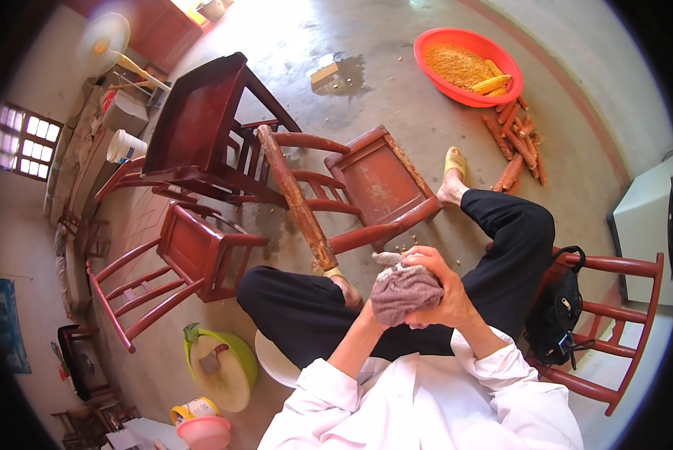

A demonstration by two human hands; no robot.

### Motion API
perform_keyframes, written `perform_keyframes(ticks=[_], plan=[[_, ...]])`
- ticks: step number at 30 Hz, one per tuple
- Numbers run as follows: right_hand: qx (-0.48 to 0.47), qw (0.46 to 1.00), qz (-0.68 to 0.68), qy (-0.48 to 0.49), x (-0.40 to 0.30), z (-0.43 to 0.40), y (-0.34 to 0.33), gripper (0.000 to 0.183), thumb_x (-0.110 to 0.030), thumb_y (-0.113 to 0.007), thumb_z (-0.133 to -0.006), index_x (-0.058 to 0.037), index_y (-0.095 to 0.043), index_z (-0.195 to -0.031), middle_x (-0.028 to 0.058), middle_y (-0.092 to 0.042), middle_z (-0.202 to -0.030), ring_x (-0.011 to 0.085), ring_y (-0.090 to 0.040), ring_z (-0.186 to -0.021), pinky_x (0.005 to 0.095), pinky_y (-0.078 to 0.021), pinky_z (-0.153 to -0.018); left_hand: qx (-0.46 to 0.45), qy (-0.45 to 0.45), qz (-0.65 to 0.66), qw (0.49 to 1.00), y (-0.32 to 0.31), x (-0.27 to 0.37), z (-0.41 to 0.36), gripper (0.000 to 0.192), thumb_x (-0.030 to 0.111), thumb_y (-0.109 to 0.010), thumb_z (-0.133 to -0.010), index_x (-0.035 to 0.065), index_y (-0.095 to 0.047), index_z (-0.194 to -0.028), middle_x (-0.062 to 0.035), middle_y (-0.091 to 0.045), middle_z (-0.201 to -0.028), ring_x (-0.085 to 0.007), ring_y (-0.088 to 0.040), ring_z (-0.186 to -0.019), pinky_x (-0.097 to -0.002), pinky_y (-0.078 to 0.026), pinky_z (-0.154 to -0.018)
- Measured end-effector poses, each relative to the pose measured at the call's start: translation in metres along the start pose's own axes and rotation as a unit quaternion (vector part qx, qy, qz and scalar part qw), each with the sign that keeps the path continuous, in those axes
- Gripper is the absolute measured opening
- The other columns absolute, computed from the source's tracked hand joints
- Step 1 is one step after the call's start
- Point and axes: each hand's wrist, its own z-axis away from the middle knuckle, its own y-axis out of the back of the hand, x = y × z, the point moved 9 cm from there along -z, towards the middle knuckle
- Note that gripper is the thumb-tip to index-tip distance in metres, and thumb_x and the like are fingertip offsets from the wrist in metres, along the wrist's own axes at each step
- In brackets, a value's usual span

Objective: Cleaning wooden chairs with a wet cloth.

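Note:
A crumpled brownish-purple cloth point(406, 292) is bunched up in front of my lap. My right hand point(440, 287) wraps around its right side and top, fingers curled over it. Pressed against the cloth from the lower left is my left hand point(379, 319), mostly hidden by the folds. A paler, greyish end of the cloth sticks out at the top. Just beyond my hands, a worn red wooden chair point(384, 177) lies tipped over between my feet, its scuffed back rail point(297, 197) reaching toward my left knee.
Ahead right, a red basin point(468, 101) holds corn kernels and cobs; stripped cobs point(519, 143) lie beside it. A dark wooden table point(193, 118) and another chair point(193, 253) stand left. A cleaver point(210, 363) rests on a board over a green basin point(249, 360). A black bag point(555, 318) hangs on the right-hand chair.

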Motion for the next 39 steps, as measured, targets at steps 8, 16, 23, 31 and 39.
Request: perform_keyframes(ticks=[8,16,23,31,39], plan=[[0.081,0.986,-0.138,-0.056,-0.005,-0.047,-0.027,0.09,-0.014,-0.091,-0.063,-0.0066,-0.051,-0.143,0.0091,-0.057,-0.13,0.0191,-0.055,-0.121,0.034,-0.0425,-0.105,0.162,-0.141,-0.026,0.976,0.004,0.063,0.024,0.044,0.032,-0.058,-0.102,0.0118,-0.048,-0.14,-0.0064,-0.06,-0.132,-0.0206,-0.061,-0.119,-0.0367,-0.05,-0.104],[0.182,0.98,0.024,0.078,-0.013,-0.103,-0.013,0.069,-0.013,-0.089,-0.066,-0.0051,-0.06,-0.128,0.0124,-0.058,-0.126,0.0257,-0.055,-0.124,0.0375,-0.0422,-0.106,0.289,-0.212,-0.363,0.86,0.004,0.17,0.103,0.023,0.016,-0.057,-0.101,0.0067,-0.057,-0.123,-0.0099,-0.065,-0.119,-0.0186,-0.065,-0.108,-0.0375,-0.059,-0.086],[0.125,0.963,-0.146,-0.19,0.138,-0.099,-0.022,0.051,-0.017,-0.087,-0.071,-0.0021,-0.067,-0.115,0.0101,-0.066,-0.111,0.0191,-0.066,-0.099,0.0318,-0.0531,-0.092,0.419,-0.325,-0.6,0.599,0.015,0.285,0.015,0.081,0.028,-0.073,-0.088,0.0008,-0.031,-0.152,-0.023,-0.039,-0.151,-0.0359,-0.04,-0.139,-0.0431,-0.04,-0.11],[0.142,0.85,0.48,-0.162,0.183,-0.077,0.095,0.049,-0.031,-0.085,-0.069,-0.0195,-0.068,-0.114,0.0152,-0.056,-0.12,0.0378,-0.059,-0.112,0.0474,-0.0538,-0.091,0.401,-0.266,-0.68,0.553,0.023,0.271,-0.024,0.08,0.016,-0.065,-0.087,-0.0021,-0.025,-0.154,-0.0275,-0.035,-0.154,-0.0417,-0.037,-0.142,-0.0436,-0.032,-0.117],[0.173,0.833,0.507,-0.141,0.186,-0.065,0.136,0.055,-0.037,-0.087,-0.07,-0.0174,-0.069,-0.118,0.0208,-0.053,-0.125,0.0414,-0.06,-0.11,0.048,-0.0529,-0.092,0.391,-0.273,-0.673,0.566,0.022,0.27,-0.018,0.072,0.013,-0.058,-0.088,-0.0031,-0.029,-0.152,-0.0281,-0.039,-0.151,-0.0425,-0.038,-0.141,-0.0427,-0.03,-0.118]])
